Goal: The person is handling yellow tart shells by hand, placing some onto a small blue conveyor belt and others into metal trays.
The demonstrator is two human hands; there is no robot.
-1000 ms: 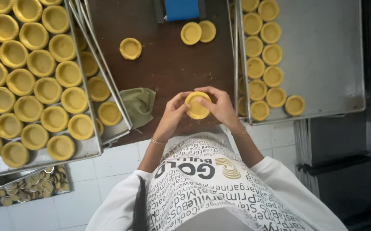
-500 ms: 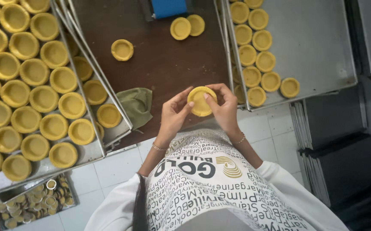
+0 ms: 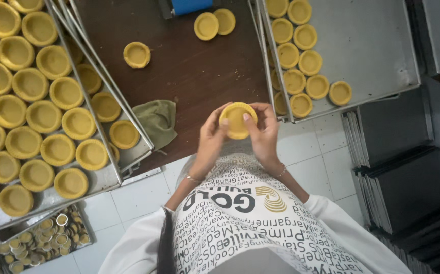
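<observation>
Both of my hands hold one round yellow tart shell (image 3: pixel 237 117) in front of my apron, just off the near edge of the brown table (image 3: pixel 189 76). My left hand (image 3: pixel 211 138) cups its left side, with the thumb on the rim. On the other side, my right hand (image 3: pixel 263 133) grips it, thumb pressed into the dough cup. Three more shells lie loose on the table: one (image 3: pixel 137 54) at the left and a touching pair (image 3: pixel 214 24) at the far edge.
A metal tray (image 3: pixel 103 178) at the left is packed with several dough shells. Another tray (image 3: pixel 372 45) at the right holds several along its left side. A green cloth (image 3: pixel 158 121) lies on the table's near edge. Dark stacked trays (image 3: pixel 402 172) stand at right; a small tray of metal moulds (image 3: pixel 47 238) sits lower left.
The shell has been turned between my fingers and held a little higher and to the right. The view has shifted slightly; nothing on the trays moved.
</observation>
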